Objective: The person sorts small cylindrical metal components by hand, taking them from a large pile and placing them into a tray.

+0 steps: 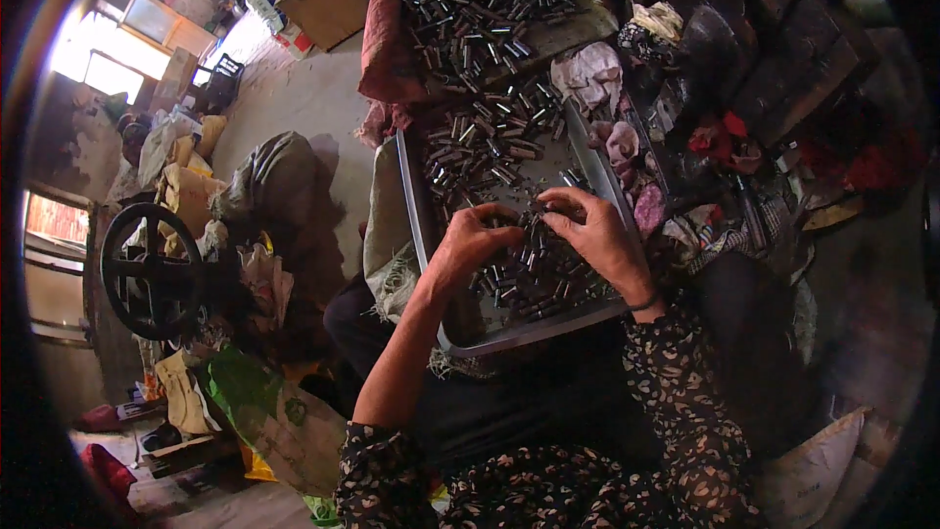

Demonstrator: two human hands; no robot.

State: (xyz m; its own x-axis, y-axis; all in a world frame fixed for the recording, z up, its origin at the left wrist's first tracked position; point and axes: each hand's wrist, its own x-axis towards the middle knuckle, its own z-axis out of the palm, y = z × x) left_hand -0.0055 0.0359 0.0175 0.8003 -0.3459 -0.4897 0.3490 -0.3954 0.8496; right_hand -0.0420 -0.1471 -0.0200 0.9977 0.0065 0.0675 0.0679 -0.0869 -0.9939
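Observation:
In front of me lies a grey tray (529, 335) with many small metal pins (504, 137) strewn in it, some shiny and some dull brown. Over its middle my left hand (478, 238) is closed, thumb and fingertips pinched together. A thin pale metal piece shows at its fingertips, too small to make out well. My right hand (590, 235) is just beside it, its thumb and forefinger pinched on something small and dark that I cannot make out. Both hands hover over the pins, fingertips close together but apart.
Beyond the tray, a bigger heap of metal pins (480, 0) spills from a reddish sack (390, 49). Crumpled rags (589, 73) line the tray's right side, near dark metal machinery (793, 49). A black handwheel (152, 270) stands at left, with sacks (269, 176) and a cardboard box (323, 5) behind it.

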